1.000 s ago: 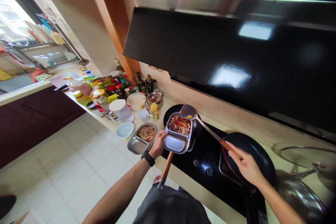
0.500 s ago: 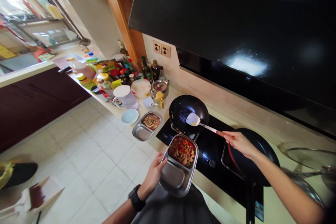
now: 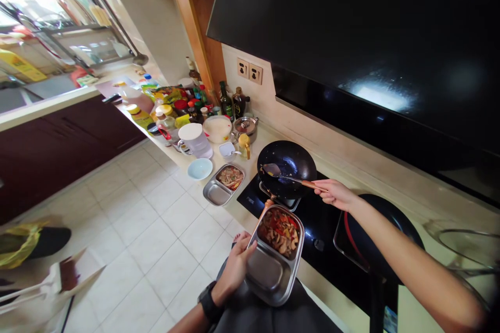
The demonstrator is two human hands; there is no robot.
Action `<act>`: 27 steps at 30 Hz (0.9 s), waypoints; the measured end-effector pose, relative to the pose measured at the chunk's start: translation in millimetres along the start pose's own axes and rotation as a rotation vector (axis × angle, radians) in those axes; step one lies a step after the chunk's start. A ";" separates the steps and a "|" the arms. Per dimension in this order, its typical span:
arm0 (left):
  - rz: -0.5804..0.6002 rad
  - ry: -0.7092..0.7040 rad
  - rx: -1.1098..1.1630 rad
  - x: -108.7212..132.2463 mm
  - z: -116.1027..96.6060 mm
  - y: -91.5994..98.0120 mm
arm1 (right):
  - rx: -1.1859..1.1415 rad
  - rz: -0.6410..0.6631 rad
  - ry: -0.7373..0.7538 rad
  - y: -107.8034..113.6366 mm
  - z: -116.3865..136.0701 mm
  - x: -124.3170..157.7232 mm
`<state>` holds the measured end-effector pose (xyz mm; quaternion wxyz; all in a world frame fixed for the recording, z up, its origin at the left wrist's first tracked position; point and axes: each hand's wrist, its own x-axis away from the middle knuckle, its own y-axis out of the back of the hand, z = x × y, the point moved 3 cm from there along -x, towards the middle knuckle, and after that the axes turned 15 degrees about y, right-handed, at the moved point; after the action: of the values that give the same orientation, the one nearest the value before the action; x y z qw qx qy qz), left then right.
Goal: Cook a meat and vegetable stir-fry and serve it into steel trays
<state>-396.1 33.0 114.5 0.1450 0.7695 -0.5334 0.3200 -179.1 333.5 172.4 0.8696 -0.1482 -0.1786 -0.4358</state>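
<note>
My left hand [image 3: 236, 265] grips the left edge of a divided steel food tray [image 3: 269, 268]. Its far compartment is filled with stir-fried food [image 3: 280, 230] with red and pale pieces; the near compartment is bare. In my right hand [image 3: 336, 193] is the wooden handle of a spatula [image 3: 302, 182], its blade down inside the black wok [image 3: 289, 158]. A few small scraps stick to the wok's inner wall. A second divided tray [image 3: 217, 193], with food in one compartment, lies on the counter left of the wok.
A black frying pan [image 3: 390, 223] sits on the right of the black cooktop [image 3: 312, 237]. Left along the counter are a light blue bowl [image 3: 200, 169], a water pitcher [image 3: 195, 138] and several bottles. A glass lid [image 3: 464, 250] lies at right. A range hood [image 3: 332, 26] hangs above.
The spatula has dropped from above the wok's near side into the wok, its blade now lower and further left. The tray in my left hand stays held near the cooktop's front.
</note>
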 end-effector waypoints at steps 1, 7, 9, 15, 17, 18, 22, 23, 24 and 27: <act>0.000 -0.010 -0.007 -0.1 -0.9 -0.3 | -0.014 -0.015 0.029 0.2 -2.2 -1.1; -0.040 -0.050 0.013 -2.1 -3.6 0.8 | 0.677 -0.026 0.404 24.4 -15.1 10.7; -0.040 -0.059 0.011 -3.7 -3.7 0.8 | 0.970 -0.036 0.581 31.7 -22.9 16.7; -0.036 -0.052 -0.005 -9.0 -2.4 0.5 | 1.137 -0.166 0.755 35.4 -96.8 21.1; -0.040 -0.045 0.003 -10.6 -2.0 1.1 | 1.078 -0.207 0.771 32.1 -127.8 22.2; -0.045 -0.039 0.008 -11.4 -1.9 1.6 | 1.050 -0.225 0.772 29.6 -141.7 23.1; -0.063 -0.025 0.016 -14.4 -4.3 4.0 | 0.967 -0.282 0.737 15.6 -177.3 29.1; -0.063 -0.023 0.016 -15.1 -5.4 4.5 | 0.956 -0.292 0.734 12.5 -180.4 31.0; -0.061 -0.021 0.015 -16.0 -6.5 4.9 | 0.947 -0.301 0.738 10.1 -181.6 33.1; -0.062 -0.011 0.010 -19.1 -8.6 6.9 | 0.933 -0.332 0.763 9.3 -177.8 39.7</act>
<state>-409.6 49.2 107.8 0.1477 0.7881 -0.5086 0.3138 -117.2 237.3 30.3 0.7659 0.4430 -0.0475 -0.4635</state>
